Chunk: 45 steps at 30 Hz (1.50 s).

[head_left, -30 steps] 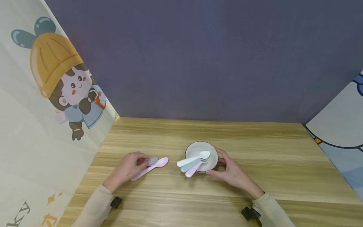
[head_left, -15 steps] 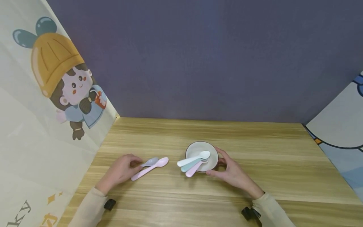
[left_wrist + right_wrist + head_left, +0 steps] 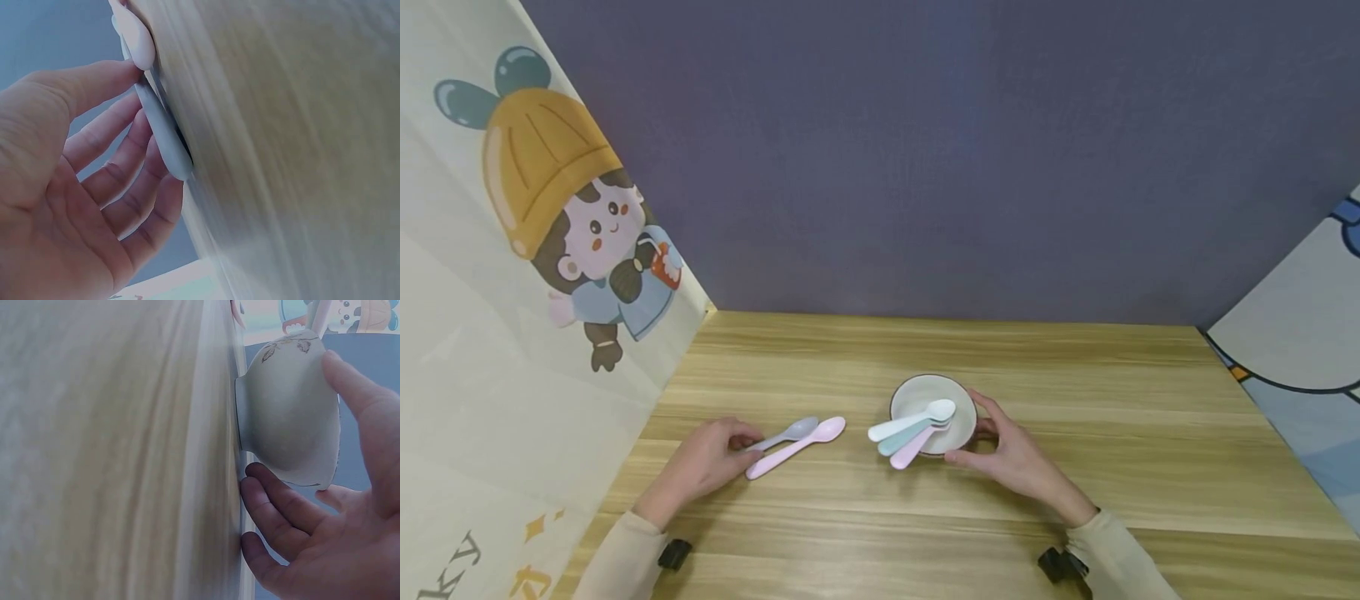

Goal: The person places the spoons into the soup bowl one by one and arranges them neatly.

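Observation:
At the left of the table, my left hand (image 3: pixel 703 457) has its thumb and fingers about the handle of a grey spoon (image 3: pixel 803 428). That handle (image 3: pixel 164 131) runs between thumb and fingertips in the left wrist view. A pink spoon (image 3: pixel 790 452) lies beside it, bowl end pointing right. My right hand (image 3: pixel 1018 458) holds the right side of a white bowl (image 3: pixel 917 392), thumb on the near rim and index finger at the far side. A white spoon (image 3: pixel 898 427), a teal spoon (image 3: pixel 895 442) and another pink spoon (image 3: pixel 907 455) lean in the bowl, handles over its left rim.
The wooden table (image 3: pixel 880 525) meets a dark blue back panel (image 3: pixel 955 167). A cartoon-printed sheet (image 3: pixel 497 433) bounds the left side, and another printed sheet (image 3: pixel 1292 350) the right. Each wrist wears a small black device (image 3: pixel 675 554).
My left hand has slid left and toward me along the grey spoon, uncovering its bowl end and part of its handle. The right hand and the bowl have stayed put.

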Motion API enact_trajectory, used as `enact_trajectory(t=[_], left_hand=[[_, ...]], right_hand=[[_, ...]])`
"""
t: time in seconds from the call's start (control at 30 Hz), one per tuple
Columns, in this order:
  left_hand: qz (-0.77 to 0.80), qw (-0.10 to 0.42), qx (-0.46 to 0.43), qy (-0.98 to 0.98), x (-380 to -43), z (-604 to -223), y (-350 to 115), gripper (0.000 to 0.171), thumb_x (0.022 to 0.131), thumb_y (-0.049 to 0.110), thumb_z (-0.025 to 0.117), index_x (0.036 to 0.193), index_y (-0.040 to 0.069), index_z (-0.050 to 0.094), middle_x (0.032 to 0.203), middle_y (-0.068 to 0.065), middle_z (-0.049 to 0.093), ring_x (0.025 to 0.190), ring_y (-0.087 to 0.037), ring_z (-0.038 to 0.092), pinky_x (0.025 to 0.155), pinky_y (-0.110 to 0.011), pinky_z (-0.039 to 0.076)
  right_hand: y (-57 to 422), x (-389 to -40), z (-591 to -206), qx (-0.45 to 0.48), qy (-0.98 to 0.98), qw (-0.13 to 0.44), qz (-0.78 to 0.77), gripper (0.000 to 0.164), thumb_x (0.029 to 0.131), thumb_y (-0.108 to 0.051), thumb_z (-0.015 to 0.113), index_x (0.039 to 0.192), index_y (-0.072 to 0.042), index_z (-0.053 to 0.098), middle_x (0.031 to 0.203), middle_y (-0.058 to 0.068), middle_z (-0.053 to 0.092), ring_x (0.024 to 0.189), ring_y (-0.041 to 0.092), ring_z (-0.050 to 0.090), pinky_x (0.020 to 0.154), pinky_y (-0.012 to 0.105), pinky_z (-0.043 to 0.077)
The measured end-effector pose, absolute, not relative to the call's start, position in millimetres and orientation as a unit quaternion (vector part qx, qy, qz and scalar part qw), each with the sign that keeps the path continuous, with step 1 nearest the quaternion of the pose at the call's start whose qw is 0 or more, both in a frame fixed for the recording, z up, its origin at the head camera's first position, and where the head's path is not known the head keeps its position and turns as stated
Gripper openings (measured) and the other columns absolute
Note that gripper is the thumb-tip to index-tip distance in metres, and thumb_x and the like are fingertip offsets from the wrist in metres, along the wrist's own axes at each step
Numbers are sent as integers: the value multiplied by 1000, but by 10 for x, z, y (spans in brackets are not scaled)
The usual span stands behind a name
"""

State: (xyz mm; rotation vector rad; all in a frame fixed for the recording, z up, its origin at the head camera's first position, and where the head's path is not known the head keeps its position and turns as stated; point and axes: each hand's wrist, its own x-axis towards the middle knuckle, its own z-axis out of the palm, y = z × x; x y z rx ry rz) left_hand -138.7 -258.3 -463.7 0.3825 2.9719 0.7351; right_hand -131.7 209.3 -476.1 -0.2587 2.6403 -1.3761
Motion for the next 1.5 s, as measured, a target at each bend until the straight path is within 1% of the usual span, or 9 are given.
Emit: enact_trajectory(t=[0.3, 0.47, 0.67, 1.23, 1.5], left_hand=[[239, 31, 127, 962, -1368, -4642, -2591, 15, 91, 18, 81, 105, 13, 82, 90, 7, 72, 80, -5, 61, 70, -25, 50], [239, 31, 124, 963, -1369, -4643, -2589, 14, 92, 20, 81, 104, 13, 82, 89, 7, 71, 79, -5, 61, 70, -24, 50], [244, 37, 122, 961, -1376, -4633, -2590, 14, 94, 19, 80, 106, 12, 82, 90, 6, 71, 80, -6, 61, 70, -24, 50], [252, 47, 128, 958, -1374, -4639, -2582, 16, 93, 20, 80, 107, 10, 81, 89, 5, 71, 80, -6, 60, 70, -24, 50], [246, 41, 141, 958, -1383, -4655, -2578, 14, 94, 19, 80, 105, 11, 82, 87, 8, 70, 78, -4, 58, 69, -24, 49]], right_hand=[[2092, -1316, -4780, -89, 881, 74, -459, 108, 82, -46, 92, 167, -19, 30, 124, 5, 78, 123, 23, 71, 117, 67, 39], [2089, -1321, -4776, -91, 879, 72, -463, 107, 82, -45, 92, 167, -19, 31, 124, 4, 78, 121, 22, 71, 117, 66, 40], [2089, -1330, -4761, -90, 880, 73, -460, 108, 82, -47, 92, 167, -20, 31, 125, 5, 78, 122, 23, 71, 117, 67, 39], [2101, -1327, -4756, -97, 878, 73, -463, 108, 83, -46, 91, 167, -18, 30, 123, 4, 78, 120, 22, 72, 116, 65, 41], [2102, -1313, -4757, -95, 878, 72, -464, 109, 83, -46, 91, 167, -16, 30, 125, 7, 78, 122, 24, 71, 117, 66, 40]])
